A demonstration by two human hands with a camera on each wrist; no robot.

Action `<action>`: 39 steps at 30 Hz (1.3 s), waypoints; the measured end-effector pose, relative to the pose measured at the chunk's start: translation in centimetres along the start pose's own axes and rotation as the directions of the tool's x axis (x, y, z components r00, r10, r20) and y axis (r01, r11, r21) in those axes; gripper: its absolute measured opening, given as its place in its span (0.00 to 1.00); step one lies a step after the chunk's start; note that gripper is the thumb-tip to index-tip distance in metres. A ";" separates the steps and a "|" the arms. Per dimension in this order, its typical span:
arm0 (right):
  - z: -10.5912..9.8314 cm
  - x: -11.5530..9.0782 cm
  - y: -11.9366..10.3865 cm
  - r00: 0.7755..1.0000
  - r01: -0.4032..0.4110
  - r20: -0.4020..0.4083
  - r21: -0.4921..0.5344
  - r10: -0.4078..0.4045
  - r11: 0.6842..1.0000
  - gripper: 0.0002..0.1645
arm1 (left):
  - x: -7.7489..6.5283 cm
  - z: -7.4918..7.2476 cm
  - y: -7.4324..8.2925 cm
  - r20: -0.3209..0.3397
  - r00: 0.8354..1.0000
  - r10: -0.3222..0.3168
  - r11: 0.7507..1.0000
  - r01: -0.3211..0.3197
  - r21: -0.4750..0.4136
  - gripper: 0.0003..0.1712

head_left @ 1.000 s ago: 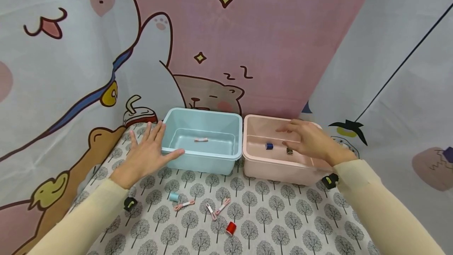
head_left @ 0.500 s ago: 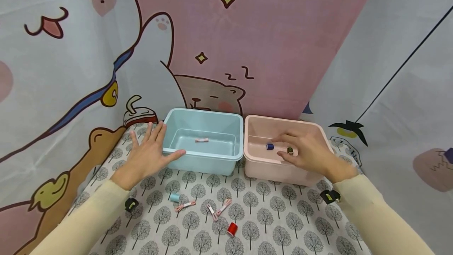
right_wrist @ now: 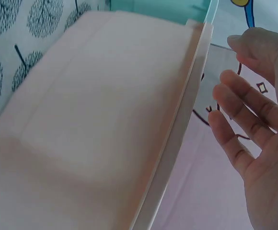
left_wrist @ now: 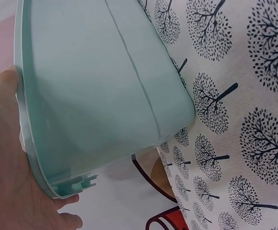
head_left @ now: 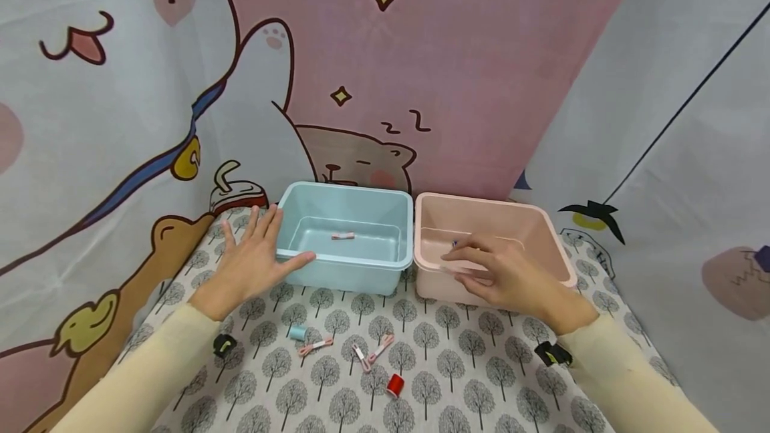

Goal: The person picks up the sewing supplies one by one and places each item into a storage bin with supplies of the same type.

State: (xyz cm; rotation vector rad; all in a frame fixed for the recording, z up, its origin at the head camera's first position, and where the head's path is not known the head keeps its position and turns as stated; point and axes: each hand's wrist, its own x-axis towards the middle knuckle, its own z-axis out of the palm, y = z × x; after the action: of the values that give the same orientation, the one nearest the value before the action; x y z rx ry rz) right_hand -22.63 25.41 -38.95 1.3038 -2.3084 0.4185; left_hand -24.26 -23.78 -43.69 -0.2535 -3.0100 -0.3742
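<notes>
My left hand (head_left: pixel 249 266) rests against the left end of a light blue plastic bin (head_left: pixel 343 274), fingers spread and straight. In the left wrist view the bin's rim touches that hand. Over the front rim of a pink bin (head_left: pixel 442 284) hovers my right hand (head_left: pixel 505 276), its fingers loosely bent with nothing held between them. The right wrist view shows a gap between its fingers and the pink rim. Behind this hand, a blue thread spool (head_left: pixel 455 243) in the pink bin is mostly hidden. A small pink cord bundle (head_left: pixel 343 236) lies inside the blue bin.
On the tree-print cloth (head_left: pixel 475 386) before the bins lie a light blue spool (head_left: pixel 297 332), a red spool (head_left: pixel 395 385) and pink cord bundles (head_left: pixel 315 347) with white bands. A cartoon curtain (head_left: pixel 469 72) hangs close behind the bins.
My right hand has moved left and toward me, from above the pink bin's inside to its front rim. It now covers the dark green spool seen earlier. The left hand stays put.
</notes>
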 end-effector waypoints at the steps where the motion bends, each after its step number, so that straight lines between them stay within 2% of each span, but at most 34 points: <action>1: 0.1 0.0 -0.2 1.000 0.014 -0.009 -0.006 -0.014 1.000 0.28 | 0.0 0.0 0.0 0.000 1.000 -0.001 1.000 0.001 -0.002 0.76; 6: 0.5 0.0 -1.4 1.000 0.026 -0.016 -0.001 -0.026 1.000 0.27 | 0.0 -0.1 0.0 0.006 1.000 -0.003 1.000 0.003 -0.004 0.76; 14: 0.9 -0.2 -3.3 0.997 -0.022 0.079 0.062 0.017 0.998 0.29 | 0.0 -0.1 0.0 0.006 1.000 -0.004 1.000 0.004 -0.004 0.76; 22: 2.0 -0.1 -4.5 0.992 0.015 0.119 0.162 -0.035 0.987 0.29 | -0.1 -0.3 0.2 0.010 1.000 -0.004 1.000 0.004 -0.007 0.76; 31: 3.8 -0.2 -5.2 0.984 0.014 0.176 0.140 -0.039 0.990 0.29 | 0.0 -0.2 0.2 0.007 1.000 -0.001 1.000 0.001 -0.014 0.76; 39: 5.6 -0.3 -5.8 0.966 -0.039 0.257 0.157 -0.003 0.987 0.26 | -0.2 -0.4 0.3 0.010 1.000 -0.004 1.000 0.004 -0.013 0.76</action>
State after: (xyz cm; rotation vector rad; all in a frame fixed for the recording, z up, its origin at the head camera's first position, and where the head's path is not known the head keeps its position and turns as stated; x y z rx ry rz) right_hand -18.83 20.05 -43.62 1.4924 -2.5462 0.4757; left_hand -23.98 -23.66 -43.24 -0.2515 -3.0196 -0.3941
